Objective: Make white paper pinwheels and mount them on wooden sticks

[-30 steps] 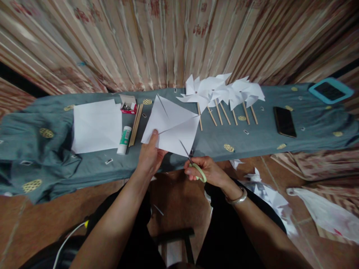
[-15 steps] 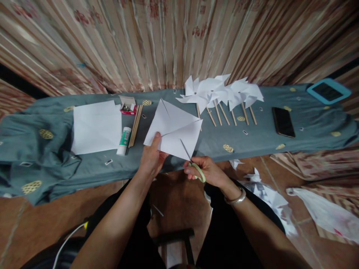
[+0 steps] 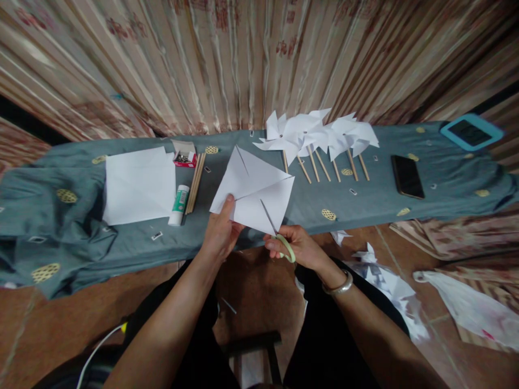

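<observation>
A square sheet of white paper (image 3: 253, 181) hangs over the table's front edge, with slits running in from its corners toward the middle. My left hand (image 3: 221, 229) pinches its lower left side, thumb on top and fingers underneath. In my right hand (image 3: 295, 246) are scissors with pale green handles (image 3: 287, 247). Their blade lies along the slit at the near right corner of the sheet. Left of the paper are several wooden sticks (image 3: 195, 183), a glue stick (image 3: 179, 205) and a small red box of metal pins (image 3: 185, 158).
White paper sheets (image 3: 140, 186) lie at the left of the cloth-covered table (image 3: 251, 246). Several paper pinwheels on sticks (image 3: 320, 135) rest at the back. A phone (image 3: 407, 176) and a blue-framed tablet (image 3: 471, 132) are at right. Paper scraps (image 3: 391, 289) lie on the floor.
The paper has shifted very slightly to the right and nearer to me. The scissors stay at the near corner slit, and both hands keep their hold.
</observation>
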Demonstrator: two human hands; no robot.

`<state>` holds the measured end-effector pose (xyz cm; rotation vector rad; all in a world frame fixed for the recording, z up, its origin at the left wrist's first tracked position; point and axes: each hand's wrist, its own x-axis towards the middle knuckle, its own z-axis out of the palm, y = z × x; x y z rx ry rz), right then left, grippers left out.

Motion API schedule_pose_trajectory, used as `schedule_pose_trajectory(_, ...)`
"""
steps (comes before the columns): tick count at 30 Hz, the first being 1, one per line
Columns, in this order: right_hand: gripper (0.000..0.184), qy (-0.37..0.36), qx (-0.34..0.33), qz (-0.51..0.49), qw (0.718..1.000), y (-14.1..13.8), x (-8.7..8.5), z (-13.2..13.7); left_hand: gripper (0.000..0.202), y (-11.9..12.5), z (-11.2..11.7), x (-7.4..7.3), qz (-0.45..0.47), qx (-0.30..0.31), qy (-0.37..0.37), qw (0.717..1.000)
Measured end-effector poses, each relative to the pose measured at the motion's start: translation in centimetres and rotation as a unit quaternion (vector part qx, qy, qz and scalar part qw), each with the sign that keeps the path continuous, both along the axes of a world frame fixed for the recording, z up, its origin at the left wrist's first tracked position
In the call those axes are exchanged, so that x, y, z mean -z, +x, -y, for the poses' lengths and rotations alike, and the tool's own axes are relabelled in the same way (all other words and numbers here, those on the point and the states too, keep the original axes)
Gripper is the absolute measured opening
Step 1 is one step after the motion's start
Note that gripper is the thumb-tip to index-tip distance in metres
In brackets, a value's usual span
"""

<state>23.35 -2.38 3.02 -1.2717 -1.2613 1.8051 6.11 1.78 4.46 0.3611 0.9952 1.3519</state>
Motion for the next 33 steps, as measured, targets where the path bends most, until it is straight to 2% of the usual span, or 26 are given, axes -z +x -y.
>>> schedule_pose_trajectory(17,0.039,0.017,-0.004,0.033,0.999,-0.17,-0.62,-0.26,0.028,0.13,0.24,-0.18,0.007,0.009,-0.007,1.000)
schedule_pose_trajectory(22,0.038,0.013,-0.001,0.030,0.999,-0.30,-0.52,-0.33,0.036,0.04,0.18,0.11,0.017,0.005,0.000,1.000)
schedule_pose_trajectory(33,0.039,0.026,-0.004,0.033,0.999,-0.36,-0.18,-0.27,0.034,-0.02,0.29,0.13,0.016,0.010,0.012,1.000)
